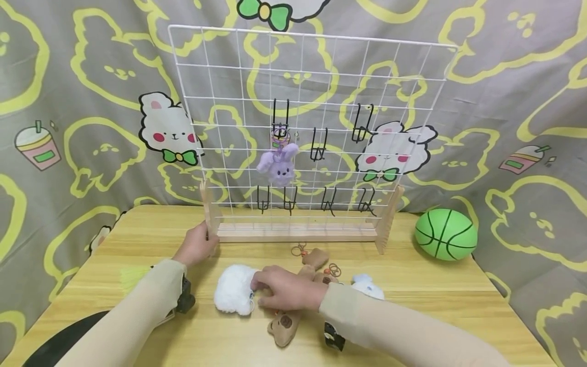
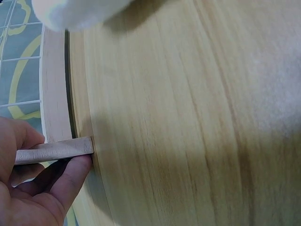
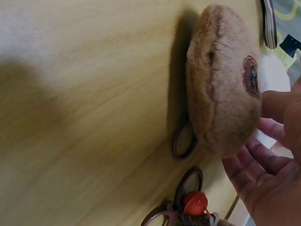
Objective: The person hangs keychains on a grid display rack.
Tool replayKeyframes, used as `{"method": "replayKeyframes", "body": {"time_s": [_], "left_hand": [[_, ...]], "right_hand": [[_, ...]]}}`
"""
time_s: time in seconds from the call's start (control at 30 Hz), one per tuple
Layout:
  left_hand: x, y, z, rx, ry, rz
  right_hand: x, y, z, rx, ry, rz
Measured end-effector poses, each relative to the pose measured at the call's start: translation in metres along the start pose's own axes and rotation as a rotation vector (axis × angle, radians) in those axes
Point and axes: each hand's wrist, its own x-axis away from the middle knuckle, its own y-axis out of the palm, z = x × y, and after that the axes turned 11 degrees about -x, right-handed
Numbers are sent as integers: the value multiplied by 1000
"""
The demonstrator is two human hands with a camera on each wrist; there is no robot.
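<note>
The left hand pinches the left wooden foot of a white wire grid rack between thumb and fingers. Over the table reaches the right hand, its fingers loosely bent at the right edge of a white fluffy plush keychain. A metal ring shows beside that plush. Close to the right hand in its wrist view lies a brown plush keychain; part of the white plush appears behind it. From the head, the right hand and forearm partly cover several brown plush keychains.
A purple bunny keychain hangs from one of several black hooks on the grid. A green basketball sits at the table's right. Beyond the right forearm lies a white-and-blue plush. A black curved object is at lower left.
</note>
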Motion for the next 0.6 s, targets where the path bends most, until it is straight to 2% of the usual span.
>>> {"method": "replayKeyframes", "body": {"time_s": [0.2, 0.4, 0.6], "left_hand": [[-2, 0, 1, 11, -9, -17], [-1, -1, 2, 11, 0, -15], [0, 0, 1, 4, 3, -9]], "right_hand": [[-2, 3, -8, 63, 59, 23], [-6, 14, -21, 207, 161, 86], [-12, 24, -28, 323, 211, 95]]}}
